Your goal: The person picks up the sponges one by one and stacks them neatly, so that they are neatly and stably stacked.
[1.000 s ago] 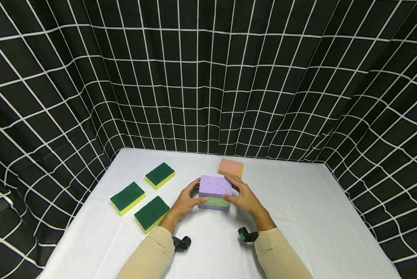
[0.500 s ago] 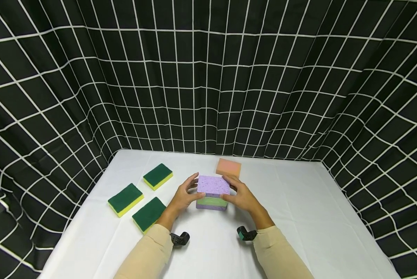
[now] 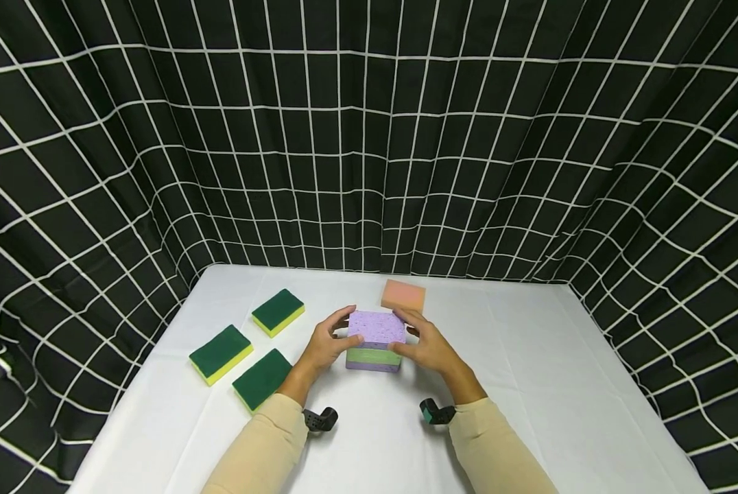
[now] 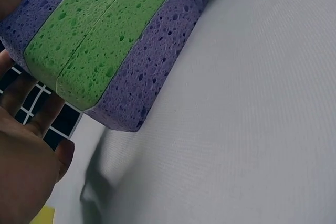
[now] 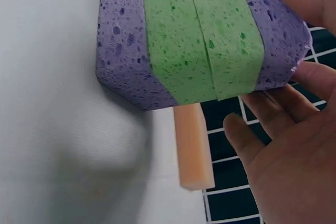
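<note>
In front of me stands a stack of sponges: a purple sponge [image 3: 376, 328] on top, two green sponges [image 3: 372, 356] in the middle and another purple sponge [image 5: 123, 40] at the bottom. My left hand [image 3: 323, 344] holds the top one at its left end, thumb on the near edge and fingers round the far side. At the right end my right hand [image 3: 432, 348] grips the same sponge between thumb and fingers. Both wrist views show the layers lying flush, with the thumbs on the top purple layer.
To the left on the white table [image 3: 566, 384] lie three green-and-yellow scrub sponges: one at the back [image 3: 278, 310], one farther left [image 3: 221, 351] and one partly behind my left forearm [image 3: 262, 379]. An orange sponge [image 3: 404, 295] lies behind the stack. Dark gridded curtain [image 3: 369, 137] surrounds the table.
My left thumb has moved up from the green layer to the top purple sponge. The right hand keeps its place, and the stack has not visibly moved on the table.
</note>
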Available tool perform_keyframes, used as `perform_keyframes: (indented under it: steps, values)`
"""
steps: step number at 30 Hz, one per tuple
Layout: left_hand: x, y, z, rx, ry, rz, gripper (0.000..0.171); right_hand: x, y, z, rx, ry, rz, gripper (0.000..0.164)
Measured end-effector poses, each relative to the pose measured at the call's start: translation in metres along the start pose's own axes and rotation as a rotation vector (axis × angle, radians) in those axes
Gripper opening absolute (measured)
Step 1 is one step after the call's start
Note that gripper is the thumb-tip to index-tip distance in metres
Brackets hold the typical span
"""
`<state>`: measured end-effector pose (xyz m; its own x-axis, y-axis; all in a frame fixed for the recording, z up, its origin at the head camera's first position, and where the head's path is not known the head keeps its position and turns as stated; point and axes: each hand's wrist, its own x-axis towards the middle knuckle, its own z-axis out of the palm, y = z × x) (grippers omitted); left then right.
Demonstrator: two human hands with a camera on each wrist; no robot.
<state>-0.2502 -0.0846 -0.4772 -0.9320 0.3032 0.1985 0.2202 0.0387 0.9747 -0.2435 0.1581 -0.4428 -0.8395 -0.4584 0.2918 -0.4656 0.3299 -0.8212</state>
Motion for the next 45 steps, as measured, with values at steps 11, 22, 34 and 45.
perform_keyframes:
  steps: [11,22,34,45]
  values:
    - [0.0,-0.003,0.001,-0.004,0.006,-0.021,0.066,0.004,-0.031,-0.03,-0.114,0.074,-0.06,0.07]
    - [0.001,-0.006,0.0,-0.023,-0.009,0.001,0.064,0.019,-0.035,-0.066,-0.145,0.218,-0.165,0.067]
    - [0.002,-0.005,-0.001,-0.013,-0.001,-0.001,0.065,0.047,0.027,-0.086,-0.145,0.325,-0.089,0.076]
    - [0.001,-0.005,0.0,0.011,-0.003,0.01,0.064,0.059,0.068,-0.081,-0.122,0.292,0.152,0.084]
